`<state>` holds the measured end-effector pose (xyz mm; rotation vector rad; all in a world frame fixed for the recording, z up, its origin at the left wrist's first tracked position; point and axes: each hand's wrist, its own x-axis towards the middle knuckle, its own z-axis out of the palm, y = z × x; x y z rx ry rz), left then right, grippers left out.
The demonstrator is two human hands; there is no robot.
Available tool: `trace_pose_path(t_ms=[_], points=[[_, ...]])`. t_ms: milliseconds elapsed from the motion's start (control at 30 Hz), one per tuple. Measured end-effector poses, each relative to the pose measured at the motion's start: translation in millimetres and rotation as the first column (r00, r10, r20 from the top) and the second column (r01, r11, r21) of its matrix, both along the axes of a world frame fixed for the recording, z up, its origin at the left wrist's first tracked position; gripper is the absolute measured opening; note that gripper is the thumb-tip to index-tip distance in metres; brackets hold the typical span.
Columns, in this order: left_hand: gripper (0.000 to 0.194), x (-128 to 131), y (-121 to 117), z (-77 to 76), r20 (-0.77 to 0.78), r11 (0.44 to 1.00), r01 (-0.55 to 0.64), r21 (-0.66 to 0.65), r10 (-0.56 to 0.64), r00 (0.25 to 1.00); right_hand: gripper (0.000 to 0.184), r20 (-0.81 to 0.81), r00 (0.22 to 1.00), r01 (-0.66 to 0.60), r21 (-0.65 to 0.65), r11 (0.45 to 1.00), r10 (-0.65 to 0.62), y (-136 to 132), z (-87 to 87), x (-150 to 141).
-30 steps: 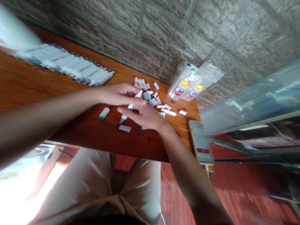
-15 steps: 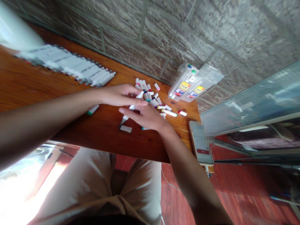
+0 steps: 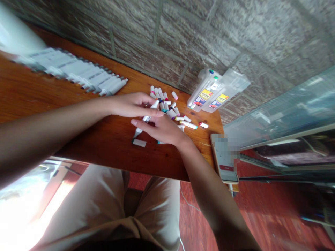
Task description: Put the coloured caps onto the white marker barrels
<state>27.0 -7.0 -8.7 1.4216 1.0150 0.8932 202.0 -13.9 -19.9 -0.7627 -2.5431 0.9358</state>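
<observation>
My left hand [image 3: 131,105] reaches in from the left, its fingers curled round the upper end of a white marker [image 3: 146,119]. The marker slants down to a dark tip near the table's front. My right hand [image 3: 163,129] comes from the lower right and lies over the marker's middle with its fingers stretched out. A loose white cap [image 3: 139,143] lies just below the tip. Behind both hands sits a heap of small white caps with coloured ends [image 3: 167,104].
A long row of white markers [image 3: 78,73] lies at the back left of the wooden table [image 3: 104,146]. Two clear plastic cases [image 3: 217,90] lean by the stone wall. A phone [image 3: 225,158] rests at the table's right corner. My legs are below the front edge.
A green-tipped white cap that lay left of the hands rolled further left and is now out of sight behind my left forearm. Both hands have barely moved.
</observation>
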Motion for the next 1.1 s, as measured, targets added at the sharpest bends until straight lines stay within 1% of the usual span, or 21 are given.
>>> trace_pose_path(t_ms=[233,333,400,467,533,567,600,633,667,700,733,767,800,833,900,967,1033,1100], points=[[0.031,-0.3,-1.6,4.9,-0.172,0.996,0.049,0.081,-0.034,0.984,0.041,0.007,1.000,0.013,-0.004,1.000,-0.013,-1.4,1.0,0.5],[0.035,-2.2,-1.0,4.2,-0.260,0.980,0.146,0.133,-0.108,0.960,0.039,0.009,1.000,0.019,-0.004,1.000,-0.018,-0.5,-0.3,0.2],[0.036,-3.7,-0.2,2.5,-0.294,0.965,0.193,0.179,-0.135,0.946,0.037,-0.012,1.000,0.007,-0.001,1.000,-0.007,1.6,-2.4,0.1],[0.036,-4.3,-0.3,0.5,-0.278,0.962,0.190,0.195,-0.132,0.952,0.034,-0.047,0.999,-0.013,-0.004,1.000,0.012,3.9,-3.1,0.5],[0.035,-3.2,-1.6,-1.3,-0.199,0.974,0.147,0.174,-0.111,0.974,0.032,-0.076,0.997,-0.025,-0.050,0.998,0.021,4.8,-0.2,1.6],[0.036,-1.9,-2.7,-2.2,-0.133,0.980,0.126,0.155,-0.106,0.985,0.034,-0.082,0.996,-0.026,-0.107,0.994,0.017,4.5,2.7,2.5],[0.039,-0.3,-3.8,-3.0,-0.046,0.986,0.100,0.136,-0.094,0.994,0.037,-0.080,0.997,-0.026,-0.204,0.979,0.010,3.7,6.0,3.4],[0.042,1.3,-4.7,-3.9,0.037,0.993,0.092,0.079,-0.095,0.995,0.040,-0.072,0.997,-0.007,-0.340,0.940,-0.019,2.6,9.6,4.3],[0.047,2.8,-5.2,-4.8,0.107,0.994,0.109,0.005,-0.108,0.988,0.041,-0.069,0.996,0.009,-0.497,0.867,-0.050,1.5,12.9,5.1],[0.051,3.9,-5.2,-5.5,0.180,0.990,0.135,-0.040,-0.126,0.976,0.042,-0.097,0.990,0.019,-0.646,0.763,-0.107,0.7,16.0,5.7],[0.054,4.6,-4.8,-6.0,0.269,0.986,0.153,-0.059,-0.131,0.954,0.040,-0.134,0.976,0.012,-0.755,0.655,-0.172,0.3,18.7,6.0],[0.056,4.8,-4.2,-6.0,0.351,0.984,0.157,-0.079,-0.120,0.929,0.039,-0.182,0.954,-0.017,-0.825,0.565,-0.237,0.6,21.4,6.3],[0.057,4.5,-3.7,-5.4,0.404,0.976,0.185,-0.114,-0.125,0.906,0.038,-0.226,0.932,-0.057,-0.864,0.500,-0.284,1.4,24.2,6.7],[0.055,3.8,-3.3,-4.4,0.465,0.969,0.197,-0.148,-0.107,0.879,0.038,-0.267,0.905,-0.099,-0.889,0.447,-0.331,2.9,27.2,7.4],[0.049,1.4,-3.2,-1.1,0.547,0.957,0.211,-0.198,-0.071,0.834,0.041,-0.344,0.843,-0.192,-0.911,0.366,-0.414,7.2,33.6,10.1],[0.046,-1.4,-3.3,2.8,0.591,0.953,0.202,-0.226,-0.031,0.806,0.044,-0.396,0.788,-0.271,-0.910,0.313,-0.471,12.5,39.0,14.3],[0.048,-3.7,-3.3,6.4,0.613,0.948,0.189,-0.255,0.007,0.790,0.045,-0.419,0.741,-0.310,-0.906,0.287,-0.524,17.0,41.7,17.9],[0.055,-4.9,-3.4,9.5,0.640,0.938,0.189,-0.290,0.043,0.767,0.046,-0.429,0.712,-0.331,-0.903,0.274,-0.555,19.7,40.9,18.9]])
